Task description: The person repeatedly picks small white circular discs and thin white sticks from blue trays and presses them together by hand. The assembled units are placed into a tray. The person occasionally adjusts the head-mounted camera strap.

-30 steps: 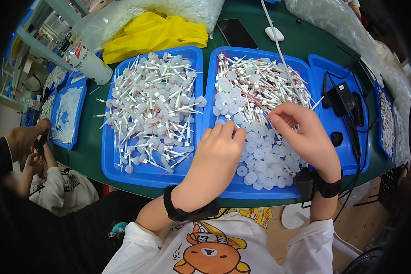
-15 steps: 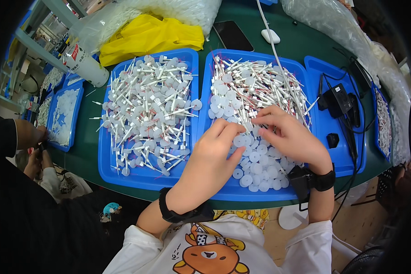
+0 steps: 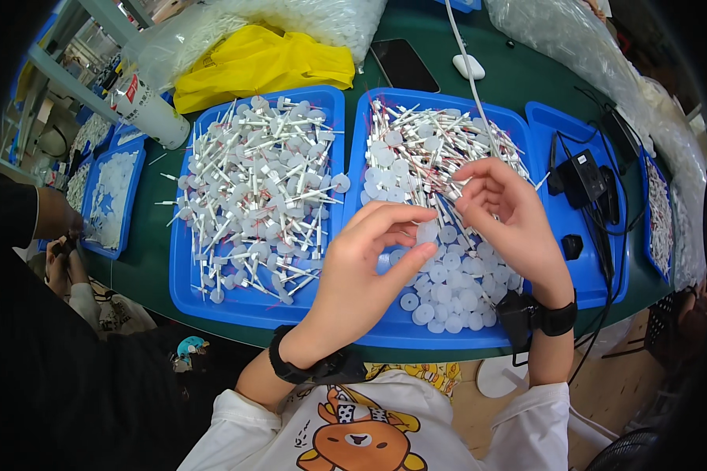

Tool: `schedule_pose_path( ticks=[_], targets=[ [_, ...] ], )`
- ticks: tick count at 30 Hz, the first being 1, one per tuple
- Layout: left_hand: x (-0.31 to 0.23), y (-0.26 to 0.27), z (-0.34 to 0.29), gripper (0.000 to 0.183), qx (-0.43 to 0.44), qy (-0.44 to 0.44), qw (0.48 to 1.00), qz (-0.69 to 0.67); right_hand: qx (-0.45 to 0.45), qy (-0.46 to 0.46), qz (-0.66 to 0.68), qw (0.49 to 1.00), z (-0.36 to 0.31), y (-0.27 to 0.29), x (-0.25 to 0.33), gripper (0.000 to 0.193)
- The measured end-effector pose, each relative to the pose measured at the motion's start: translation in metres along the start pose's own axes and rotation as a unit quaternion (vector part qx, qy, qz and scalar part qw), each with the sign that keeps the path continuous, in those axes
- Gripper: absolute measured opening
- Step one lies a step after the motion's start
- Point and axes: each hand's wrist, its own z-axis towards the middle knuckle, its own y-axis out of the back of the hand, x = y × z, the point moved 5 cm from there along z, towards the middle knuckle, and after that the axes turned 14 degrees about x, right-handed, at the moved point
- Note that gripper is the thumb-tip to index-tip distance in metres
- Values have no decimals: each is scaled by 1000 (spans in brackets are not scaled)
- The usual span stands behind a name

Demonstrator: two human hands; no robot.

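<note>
Milky-white disc point(image 3: 427, 232) in left grip point(image 3: 357, 259)

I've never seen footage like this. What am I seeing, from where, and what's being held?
No machine here: just a person's bare left hand and right hand, seen by a fisheye camera on the person's head, looking down, so straight edges bend. On the green table, the left blue tray holds a heap of white sticks with pale discs, the middle blue tray more sticks plus loose discs, the right blue tray a black adapter. The left hand pinches one translucent disc; the right hand is loosely open, nothing visible in it.
</note>
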Motion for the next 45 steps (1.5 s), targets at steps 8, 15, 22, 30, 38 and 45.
schedule_pose_path(
  ticks=[8,15,22,30,38,45],
  targets=[
    [1,3,-1,37,-14,-25,982,-189,24,150,-11,988,-14,-9,34,19],
    [0,5,0,37,-21,-31,978,-205,25,198,-132,971,-14,-11,38,17],
    [-1,4,-1,37,-3,-39,971,-236,16,194,-177,965,-14,-11,41,20],
    [-1,5,-1,36,-34,-36,977,-208,31,195,-218,956,-15,-15,47,21],
    [2,5,-1,36,-42,-11,977,-210,38,202,-236,950,-15,-16,46,21],
    [2,1,-2,36,-10,-5,978,-209,39,204,-218,954,-16,-17,46,19]
  ],
)
